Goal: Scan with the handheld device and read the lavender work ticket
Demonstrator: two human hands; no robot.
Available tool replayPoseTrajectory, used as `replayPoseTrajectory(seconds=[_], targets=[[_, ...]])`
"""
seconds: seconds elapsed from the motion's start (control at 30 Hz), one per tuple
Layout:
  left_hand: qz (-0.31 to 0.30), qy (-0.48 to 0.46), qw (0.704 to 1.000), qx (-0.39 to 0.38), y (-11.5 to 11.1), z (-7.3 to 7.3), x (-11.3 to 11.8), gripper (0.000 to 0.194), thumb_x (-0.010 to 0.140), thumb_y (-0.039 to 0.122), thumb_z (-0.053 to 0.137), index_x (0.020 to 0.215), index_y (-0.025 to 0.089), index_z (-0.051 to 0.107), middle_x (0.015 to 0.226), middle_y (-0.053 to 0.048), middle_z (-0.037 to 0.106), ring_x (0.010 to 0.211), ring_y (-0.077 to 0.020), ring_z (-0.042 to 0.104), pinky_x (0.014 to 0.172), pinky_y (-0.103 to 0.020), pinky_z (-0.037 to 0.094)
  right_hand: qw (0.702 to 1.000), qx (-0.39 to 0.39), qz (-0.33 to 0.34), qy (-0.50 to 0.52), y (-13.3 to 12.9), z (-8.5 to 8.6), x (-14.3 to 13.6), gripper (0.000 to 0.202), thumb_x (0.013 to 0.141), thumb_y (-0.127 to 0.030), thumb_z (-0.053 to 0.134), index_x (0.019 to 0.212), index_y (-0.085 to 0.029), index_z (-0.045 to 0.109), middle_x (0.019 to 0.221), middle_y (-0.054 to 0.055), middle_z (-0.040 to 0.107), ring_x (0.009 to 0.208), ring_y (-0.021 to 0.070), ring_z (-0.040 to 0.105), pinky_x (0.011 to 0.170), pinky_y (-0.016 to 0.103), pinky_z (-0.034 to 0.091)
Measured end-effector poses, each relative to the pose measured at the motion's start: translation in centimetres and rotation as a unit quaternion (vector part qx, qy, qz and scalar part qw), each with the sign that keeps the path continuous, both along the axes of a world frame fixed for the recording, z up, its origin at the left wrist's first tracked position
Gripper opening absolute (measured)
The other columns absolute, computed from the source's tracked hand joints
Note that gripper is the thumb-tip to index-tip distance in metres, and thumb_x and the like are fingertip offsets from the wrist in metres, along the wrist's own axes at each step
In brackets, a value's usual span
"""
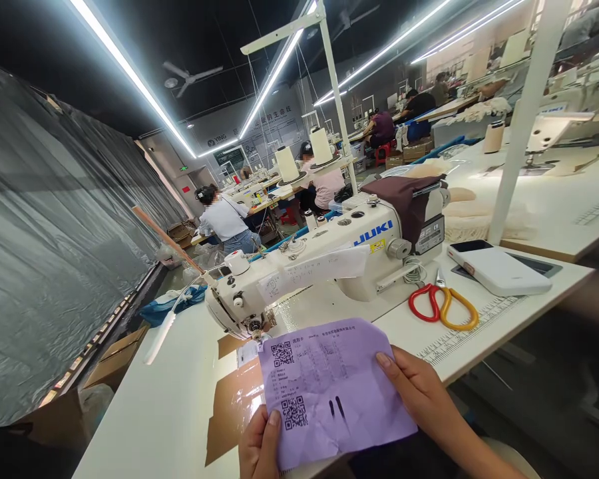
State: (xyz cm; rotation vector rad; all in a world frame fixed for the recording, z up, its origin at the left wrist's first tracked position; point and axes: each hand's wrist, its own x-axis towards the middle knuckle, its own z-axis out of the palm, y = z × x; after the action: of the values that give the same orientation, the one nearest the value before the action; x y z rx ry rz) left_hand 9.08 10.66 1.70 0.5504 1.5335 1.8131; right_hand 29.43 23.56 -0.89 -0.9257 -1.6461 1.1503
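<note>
A creased purple sheet (337, 399) with printed text, two QR codes and two dark marks is held up in front of the sewing machine. My left hand (260, 442) grips its lower left edge, thumb on the front. At the right edge my right hand (419, 386) pinches the sheet, with its thumb on the front and the other fingers behind. The white sewing machine (324, 246) stands just beyond the sheet, with a strip of handwritten paper (312, 274) along its arm. The sheet hides part of the table in front of the machine.
Red and yellow scissors (443, 306) lie right of the machine, near a white power bank (514, 276) and a phone (472, 247). Brown board (229, 406) lies on the white table (144, 412). A thread stand (337, 100) rises behind. Several people sit at machines farther back.
</note>
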Motion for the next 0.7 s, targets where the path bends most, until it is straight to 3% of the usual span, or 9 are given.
replayPoseTrajectory(seconds=[0.17, 0.43, 0.57, 0.7], targets=[[0.010, 0.005, 1.000, 0.005, 0.0, 0.1, 0.2, 0.039, 0.060, 0.049, 0.080, 0.072, 0.014, 0.067, 0.068, -0.006, 0.066, 0.062, -0.0191, 0.061, 0.052, -0.023, 0.048, 0.999, 0.022, -0.025, 0.000, -0.1, 0.3, 0.0, 0.047, 0.090, -0.054, 0.040, 0.066, -0.014, 0.044, 0.065, 0.002, 0.049, 0.064, 0.0094, 0.049, 0.058, 0.017, 0.043], [-0.027, 0.024, 0.999, 0.027, -0.1, -1.1, -0.7, 0.037, 0.068, 0.046, 0.077, 0.062, 0.014, 0.060, 0.055, 0.000, 0.056, 0.048, -0.0077, 0.044, 0.045, -0.016, 0.035, 0.999, 0.030, -0.030, -0.005, -0.2, 0.8, -0.1, 0.047, 0.090, -0.055, 0.040, 0.067, -0.015, 0.047, 0.064, 0.002, 0.051, 0.060, 0.0086, 0.048, 0.056, 0.017, 0.043], [-0.006, 0.001, 0.999, 0.034, 0.0, -0.7, -0.2, 0.034, 0.066, 0.045, 0.079, 0.072, 0.015, 0.066, 0.071, -0.003, 0.066, 0.054, -0.0107, 0.051, 0.050, -0.018, 0.041, 0.998, 0.033, -0.043, -0.014, -0.2, 0.8, 0.0, 0.049, 0.088, -0.057, 0.041, 0.064, -0.015, 0.043, 0.061, 0.002, 0.048, 0.059, 0.0088, 0.047, 0.055, 0.017, 0.042], [0.001, 0.010, 0.999, 0.033, 0.1, -0.5, -0.1, 0.034, 0.066, 0.045, 0.079, 0.073, 0.014, 0.067, 0.071, -0.004, 0.066, 0.057, -0.0124, 0.053, 0.051, -0.019, 0.041, 0.998, 0.043, -0.048, -0.015, -0.2, 0.7, -0.1, 0.049, 0.089, -0.057, 0.041, 0.063, -0.015, 0.042, 0.059, 0.002, 0.046, 0.059, 0.0094, 0.047, 0.054, 0.017, 0.041]])
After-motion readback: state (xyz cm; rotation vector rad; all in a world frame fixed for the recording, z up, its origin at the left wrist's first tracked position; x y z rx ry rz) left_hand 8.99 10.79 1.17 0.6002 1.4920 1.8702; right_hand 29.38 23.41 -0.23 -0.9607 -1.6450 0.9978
